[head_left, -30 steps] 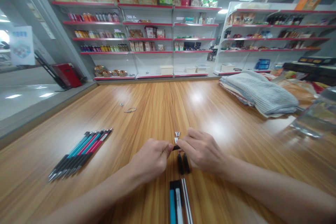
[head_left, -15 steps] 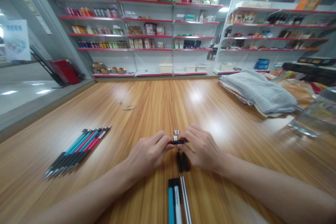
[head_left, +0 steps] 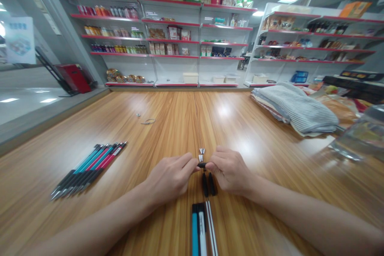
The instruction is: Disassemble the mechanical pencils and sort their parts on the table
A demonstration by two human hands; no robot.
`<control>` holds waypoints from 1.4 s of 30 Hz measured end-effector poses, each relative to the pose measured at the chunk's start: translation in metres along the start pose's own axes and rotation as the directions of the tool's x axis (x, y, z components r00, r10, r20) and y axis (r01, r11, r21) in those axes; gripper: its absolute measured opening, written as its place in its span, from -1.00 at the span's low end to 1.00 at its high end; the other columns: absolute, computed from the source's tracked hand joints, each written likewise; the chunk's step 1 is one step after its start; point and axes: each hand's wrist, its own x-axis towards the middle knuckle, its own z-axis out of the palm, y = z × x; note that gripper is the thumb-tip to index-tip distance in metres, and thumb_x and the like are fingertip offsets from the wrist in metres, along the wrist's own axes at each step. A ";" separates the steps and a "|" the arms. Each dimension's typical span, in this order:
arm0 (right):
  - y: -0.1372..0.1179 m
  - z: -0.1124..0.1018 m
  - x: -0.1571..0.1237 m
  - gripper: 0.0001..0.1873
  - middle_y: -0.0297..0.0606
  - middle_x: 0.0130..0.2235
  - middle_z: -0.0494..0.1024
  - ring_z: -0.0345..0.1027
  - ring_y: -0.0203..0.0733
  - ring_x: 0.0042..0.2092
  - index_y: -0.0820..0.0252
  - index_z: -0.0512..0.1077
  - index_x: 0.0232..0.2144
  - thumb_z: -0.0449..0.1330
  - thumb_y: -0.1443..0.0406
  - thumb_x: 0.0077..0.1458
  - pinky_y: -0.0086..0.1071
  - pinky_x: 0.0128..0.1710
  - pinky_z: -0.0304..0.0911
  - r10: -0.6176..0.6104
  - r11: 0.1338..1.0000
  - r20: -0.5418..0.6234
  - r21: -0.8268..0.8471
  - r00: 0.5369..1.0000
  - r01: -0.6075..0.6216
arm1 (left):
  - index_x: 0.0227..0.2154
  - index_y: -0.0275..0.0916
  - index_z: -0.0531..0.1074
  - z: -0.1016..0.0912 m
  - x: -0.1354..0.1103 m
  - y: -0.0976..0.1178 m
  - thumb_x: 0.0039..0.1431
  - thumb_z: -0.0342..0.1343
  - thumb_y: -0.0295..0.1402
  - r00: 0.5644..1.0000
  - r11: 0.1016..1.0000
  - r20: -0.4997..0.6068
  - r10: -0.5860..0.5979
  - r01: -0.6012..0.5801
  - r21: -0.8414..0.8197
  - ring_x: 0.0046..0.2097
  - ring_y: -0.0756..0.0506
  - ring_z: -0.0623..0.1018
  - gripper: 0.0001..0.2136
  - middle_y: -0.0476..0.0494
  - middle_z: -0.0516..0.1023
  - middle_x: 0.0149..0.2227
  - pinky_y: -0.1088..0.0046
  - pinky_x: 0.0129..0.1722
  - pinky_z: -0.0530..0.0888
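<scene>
Over the middle of the table, my left hand point(head_left: 175, 174) and my right hand point(head_left: 229, 170) pinch the two ends of one pen point(head_left: 202, 165). Only its black grip shows between my fingertips; the ends are hidden. Just beyond it lie small silver cone tips point(head_left: 202, 151) and white pieces point(head_left: 201, 158). Two black rubber grips point(head_left: 208, 184) rest on the table below my hands. Nearer to me are a teal pen barrel point(head_left: 195, 232), a white pen barrel point(head_left: 202, 228) and thin white refills point(head_left: 211, 228), side by side.
A row of assembled teal and red pens point(head_left: 90, 170) lies at the left. A looped cable tie point(head_left: 148, 121) and a small metal bit point(head_left: 138, 115) sit farther back. Folded striped cloth point(head_left: 300, 106) and a clear container point(head_left: 360, 136) stand right. Stocked shelves point(head_left: 171, 41) rise behind.
My right hand has shifted slightly right and its fingers now cover the pen's tip. The red part that showed by my left fingers is now hidden. The view has tilted slightly.
</scene>
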 end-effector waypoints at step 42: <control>-0.003 0.000 0.003 -0.73 -0.29 -0.48 0.35 0.08 -0.26 -0.42 0.19 0.22 -0.55 0.03 0.36 0.21 -0.32 -0.40 0.00 -0.088 0.995 -0.023 -0.053 0.996 0.087 | -0.19 -0.23 0.28 0.013 -0.003 0.001 0.32 -0.13 -0.36 0.989 0.964 0.127 -0.072 0.102 -0.246 -0.39 -0.03 0.48 -0.88 -0.07 0.46 -0.35 0.49 -0.47 0.35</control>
